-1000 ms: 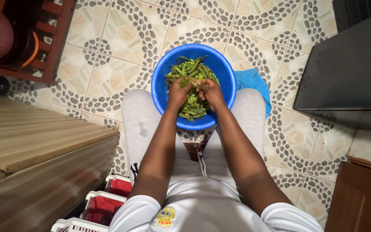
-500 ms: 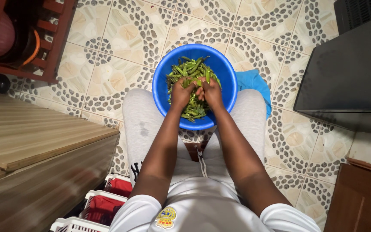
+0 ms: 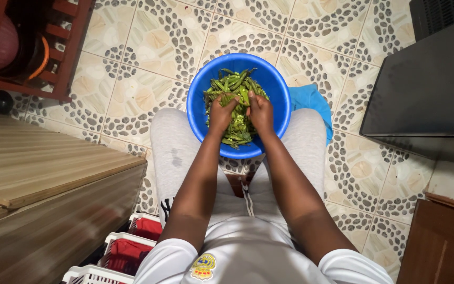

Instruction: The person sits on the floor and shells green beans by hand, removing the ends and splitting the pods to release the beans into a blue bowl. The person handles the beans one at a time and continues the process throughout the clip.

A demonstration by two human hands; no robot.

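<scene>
Both hands have drawn closer together: left hand (image 3: 220, 113) and right hand (image 3: 261, 111), fingers curled gripping green bean pods (image 3: 237, 87) inside round blue plastic bowl (image 3: 198, 105).

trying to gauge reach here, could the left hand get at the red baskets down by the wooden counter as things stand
Probably yes, with a stretch: the left hand is in the blue bowl among the green pods, and the red baskets sit low beside the left hip, nothing between.

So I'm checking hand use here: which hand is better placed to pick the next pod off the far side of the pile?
Probably the right hand: it sits slightly farther into the blue bowl, its fingers on the green pods. The left hand rests nearer the body.
</scene>
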